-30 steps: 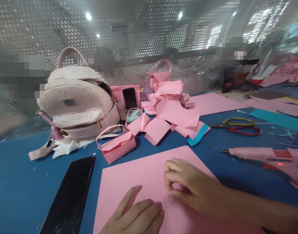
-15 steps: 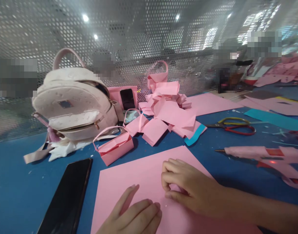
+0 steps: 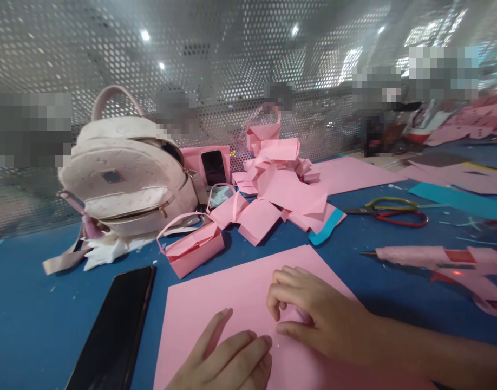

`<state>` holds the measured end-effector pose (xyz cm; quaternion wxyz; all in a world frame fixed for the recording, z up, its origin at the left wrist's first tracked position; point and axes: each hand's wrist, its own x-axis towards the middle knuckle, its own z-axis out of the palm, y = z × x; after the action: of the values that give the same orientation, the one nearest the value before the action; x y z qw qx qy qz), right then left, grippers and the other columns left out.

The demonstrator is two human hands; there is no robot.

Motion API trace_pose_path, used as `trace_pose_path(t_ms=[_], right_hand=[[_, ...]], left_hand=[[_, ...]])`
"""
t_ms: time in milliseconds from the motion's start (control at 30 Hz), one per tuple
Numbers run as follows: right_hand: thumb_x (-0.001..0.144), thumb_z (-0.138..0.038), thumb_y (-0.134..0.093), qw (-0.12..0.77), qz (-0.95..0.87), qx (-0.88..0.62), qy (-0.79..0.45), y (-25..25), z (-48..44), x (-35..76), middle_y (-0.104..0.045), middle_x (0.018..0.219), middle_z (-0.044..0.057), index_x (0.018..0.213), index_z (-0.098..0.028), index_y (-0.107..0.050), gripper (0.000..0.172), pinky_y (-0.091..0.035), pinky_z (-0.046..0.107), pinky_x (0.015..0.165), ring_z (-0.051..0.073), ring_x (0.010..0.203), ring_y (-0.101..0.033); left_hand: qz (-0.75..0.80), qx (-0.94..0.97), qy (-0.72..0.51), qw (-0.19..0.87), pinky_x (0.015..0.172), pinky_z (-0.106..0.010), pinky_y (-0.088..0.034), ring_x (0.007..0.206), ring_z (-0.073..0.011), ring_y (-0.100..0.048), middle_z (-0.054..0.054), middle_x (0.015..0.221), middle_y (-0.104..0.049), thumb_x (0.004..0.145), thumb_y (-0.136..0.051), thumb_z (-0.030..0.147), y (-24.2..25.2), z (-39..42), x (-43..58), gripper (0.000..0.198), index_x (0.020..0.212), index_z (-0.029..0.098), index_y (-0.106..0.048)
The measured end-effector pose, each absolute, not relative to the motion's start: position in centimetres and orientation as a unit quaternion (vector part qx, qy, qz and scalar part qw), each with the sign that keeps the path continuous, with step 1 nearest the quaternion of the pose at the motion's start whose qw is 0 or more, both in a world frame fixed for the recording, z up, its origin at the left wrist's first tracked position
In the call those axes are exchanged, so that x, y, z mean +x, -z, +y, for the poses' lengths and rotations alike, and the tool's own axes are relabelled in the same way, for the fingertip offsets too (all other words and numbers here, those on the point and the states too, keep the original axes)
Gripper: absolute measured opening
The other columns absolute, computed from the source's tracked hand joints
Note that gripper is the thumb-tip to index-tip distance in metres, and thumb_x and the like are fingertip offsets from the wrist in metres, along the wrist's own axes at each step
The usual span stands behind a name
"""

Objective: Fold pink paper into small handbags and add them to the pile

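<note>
A large pink paper sheet (image 3: 220, 292) lies flat on the blue table (image 3: 29, 319) right in front of me. My left hand (image 3: 228, 360) rests flat on its near edge, fingers stretched out and together. My right hand (image 3: 309, 311) sits on the sheet's middle with fingers curled down and thumb tucked under; I cannot see anything inside them. A small folded pink paper handbag (image 3: 194, 246) stands just beyond the sheet's far left corner.
A black phone (image 3: 114, 330) lies left of the sheet. A pale pink backpack (image 3: 126, 173) and a heap of folded pink paper (image 3: 281, 189) sit behind. Scissors (image 3: 390, 211) and a pink-wrapped glue gun (image 3: 435, 257) lie to the right, more paper sheets (image 3: 455, 179) beyond.
Both hands stay on the sheet almost unmoved; my right fingers curl slightly tighter. The view shifts a little with my head.
</note>
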<state>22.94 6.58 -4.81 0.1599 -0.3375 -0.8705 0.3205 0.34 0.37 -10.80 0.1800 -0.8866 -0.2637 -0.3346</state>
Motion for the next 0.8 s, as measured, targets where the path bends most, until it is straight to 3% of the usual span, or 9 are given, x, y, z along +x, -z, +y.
trace_pose_path(t_ms=[133,233,333,600,800], right_hand=[[0.088,-0.015,-0.062,0.174,-0.856,-0.322,-0.364,4.9,6.6,23.2,-0.053,0.085,-0.001,0.084,-0.023,-0.064,0.009,-0.038,0.027,0.075,0.015,0.086,-0.050],[0.095,-0.020,-0.053,0.190,-0.857,-0.292,-0.379,5.1,6.6,23.6,-0.052,0.086,0.001,0.089,-0.022,-0.067,0.016,-0.038,0.027,0.071,0.015,0.083,-0.050],[0.099,-0.024,-0.045,0.203,-0.880,-0.254,-0.345,5.3,6.6,23.8,-0.054,0.087,0.002,0.092,-0.021,-0.065,0.022,-0.036,0.030,0.073,0.017,0.085,-0.049],[0.099,-0.018,-0.043,0.167,-0.941,-0.202,-0.213,5.8,6.5,23.3,-0.053,0.086,0.001,0.092,-0.022,-0.060,0.019,-0.030,0.031,0.072,0.016,0.081,-0.044],[0.098,-0.015,-0.044,0.173,-0.946,-0.188,-0.200,5.9,6.4,23.5,-0.053,0.088,0.001,0.095,-0.022,-0.059,0.017,-0.030,0.031,0.074,0.016,0.081,-0.043]], left_hand=[[-0.260,-0.883,0.347,0.177,0.122,-0.044,-0.020,0.096,-0.0082,-0.062,0.007,0.102,-0.073,0.092,-0.056,0.012,10.6,0.7,0.5,0.017,0.090,0.021,-0.070],[-0.264,-0.878,0.356,0.181,0.122,-0.042,-0.021,0.094,-0.0073,-0.063,0.008,0.099,-0.072,0.094,-0.053,0.014,10.4,0.8,0.7,0.021,0.087,0.023,-0.070],[-0.263,-0.875,0.361,0.185,0.122,-0.041,-0.021,0.090,-0.0069,-0.063,0.008,0.095,-0.073,0.096,-0.048,0.012,10.0,0.8,0.7,0.027,0.085,0.023,-0.071],[-0.260,-0.886,0.335,0.189,0.123,-0.041,-0.020,0.091,-0.0078,-0.062,0.008,0.095,-0.072,0.092,-0.056,0.014,9.5,0.7,0.6,0.016,0.089,0.022,-0.070],[-0.257,-0.890,0.325,0.188,0.122,-0.042,-0.020,0.094,-0.0085,-0.060,0.007,0.099,-0.071,0.087,-0.065,0.017,9.9,0.5,0.3,0.008,0.090,0.023,-0.070]])
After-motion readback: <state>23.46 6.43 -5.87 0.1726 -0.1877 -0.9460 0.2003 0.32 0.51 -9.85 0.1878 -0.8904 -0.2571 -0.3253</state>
